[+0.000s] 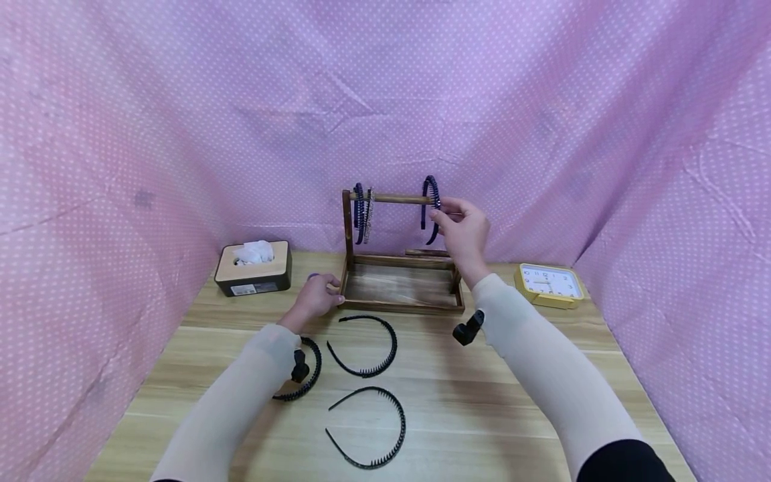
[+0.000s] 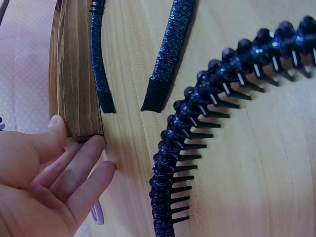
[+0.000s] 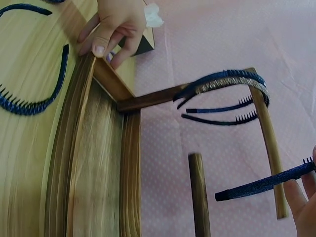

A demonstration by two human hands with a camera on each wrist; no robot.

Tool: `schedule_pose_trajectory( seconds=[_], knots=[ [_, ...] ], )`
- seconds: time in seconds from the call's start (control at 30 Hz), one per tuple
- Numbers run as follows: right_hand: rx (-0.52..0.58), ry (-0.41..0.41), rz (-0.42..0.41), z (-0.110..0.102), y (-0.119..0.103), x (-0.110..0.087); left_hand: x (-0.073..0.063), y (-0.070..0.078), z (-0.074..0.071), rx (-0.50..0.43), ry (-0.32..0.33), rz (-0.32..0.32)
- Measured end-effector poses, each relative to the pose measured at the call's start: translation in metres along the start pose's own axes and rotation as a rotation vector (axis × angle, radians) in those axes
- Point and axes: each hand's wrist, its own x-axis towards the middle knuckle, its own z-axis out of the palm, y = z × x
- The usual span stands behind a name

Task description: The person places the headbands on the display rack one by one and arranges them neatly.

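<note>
My right hand (image 1: 467,231) pinches a dark toothed headband (image 1: 435,231) near the free end of the upper rod (image 1: 400,199) on a wooden stand (image 1: 403,308). In the right wrist view that headband (image 3: 266,183) crosses the rod, and only the fingertips of the hand show at the edge. My left hand (image 1: 316,298) grips the front left corner of the stand's tray. The left wrist view shows the thumb (image 2: 58,129) against the wood and the fingers below its end. Dark headbands and a silvery beaded headband (image 3: 222,84) hang at the rod's post end.
Two dark headbands, a nearer one (image 1: 402,428) and a farther one (image 1: 394,345), lie before the stand. Another headband (image 1: 316,375) is partly under the left forearm. A tissue box (image 1: 255,268) stands left, a yellow clock (image 1: 549,284) right. Pink dotted cloth (image 1: 385,100) surrounds the table.
</note>
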Motion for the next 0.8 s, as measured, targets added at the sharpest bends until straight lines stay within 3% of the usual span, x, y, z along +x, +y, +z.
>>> schedule_pose_trajectory(
  seconds=[0.27, 0.8],
  knots=[
    [-0.029, -0.044, -0.053, 0.034, -0.001, -0.005, 0.0, 0.0, 0.0, -0.018, -0.006, -0.009],
    [-0.072, -0.073, 0.053, 0.083, 0.006, -0.01, 0.002, -0.001, 0.0, -0.027, -0.002, -0.001]
  ],
)
